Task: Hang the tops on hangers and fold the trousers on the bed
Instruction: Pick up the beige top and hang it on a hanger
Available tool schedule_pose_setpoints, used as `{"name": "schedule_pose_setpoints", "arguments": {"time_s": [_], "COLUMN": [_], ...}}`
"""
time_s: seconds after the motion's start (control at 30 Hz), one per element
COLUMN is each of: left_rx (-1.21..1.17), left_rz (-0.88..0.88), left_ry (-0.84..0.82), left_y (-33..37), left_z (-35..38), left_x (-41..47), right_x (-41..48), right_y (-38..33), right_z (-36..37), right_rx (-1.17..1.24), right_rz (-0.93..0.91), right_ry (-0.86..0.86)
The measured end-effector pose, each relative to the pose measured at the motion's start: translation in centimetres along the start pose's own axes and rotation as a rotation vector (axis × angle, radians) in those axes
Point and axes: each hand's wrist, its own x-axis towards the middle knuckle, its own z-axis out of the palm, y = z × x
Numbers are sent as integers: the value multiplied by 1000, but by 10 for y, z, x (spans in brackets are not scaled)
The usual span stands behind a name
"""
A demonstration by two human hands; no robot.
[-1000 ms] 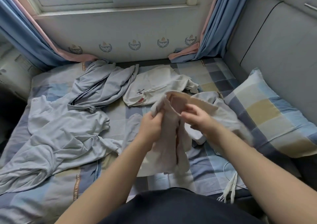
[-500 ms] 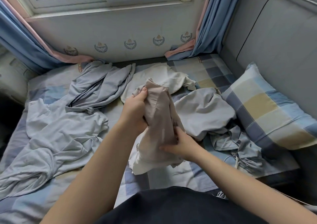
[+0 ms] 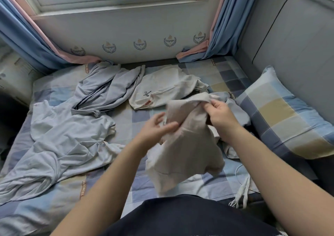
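The beige garment is hanging over the bed, right in front of the person. Right hand is pinching its top edge, fingers curled into the fabric. Left hand is touching the cloth lower down, fingers loose and spread, kinda blurry. Grey top and white tee are lying behind, pillow sitting off right.

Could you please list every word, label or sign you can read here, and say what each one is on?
"Voyager": on the crests along the wall.
Brown strips on the sheet: lettering too blurred to read.
Dark mark and red tag on the white top: unreadable.
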Motion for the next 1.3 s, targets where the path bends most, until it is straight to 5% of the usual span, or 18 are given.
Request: {"name": "schedule_pose_setpoints", "arguments": {"time_s": [0.1,0.27,0.47,0.6,0.7,0.77,0.97,1.03,1.17,1.3], "left_rx": [188,391,104,-215,-468,-560,-393,-268,409,365], "left_rz": [27,153,176,-48,-205,-256,-103,2,256,373], "left_ry": [-127,107,393,361,291,193,94,207,533,354], "left_y": [-26,-37,-11,14,29,38,48,43,21,9], "left_z": [26,38,24,26,34,36,24,14,3,10], "left_x": [-5,3,12,11,4,-1,-13,-11,-5,1], "right_x": [-3,-5,-20,-52,-69,-72,-49,-40,-17,6], "right_y": [-29,-41,-2,27,39,44,50,46,18,-14], "right_z": [-5,-19,-29,-5,20,37,42,33,4,-6], "right_rx": [198,356,-93,-257,-327,-381,-532,-493,-426,-505], "right_rz": [23,39,36,-22,85,136,-39,-83,-244,-421], "right_ry": [-34,57,163,-75,-357,-400,-192,-103,88,91]}}
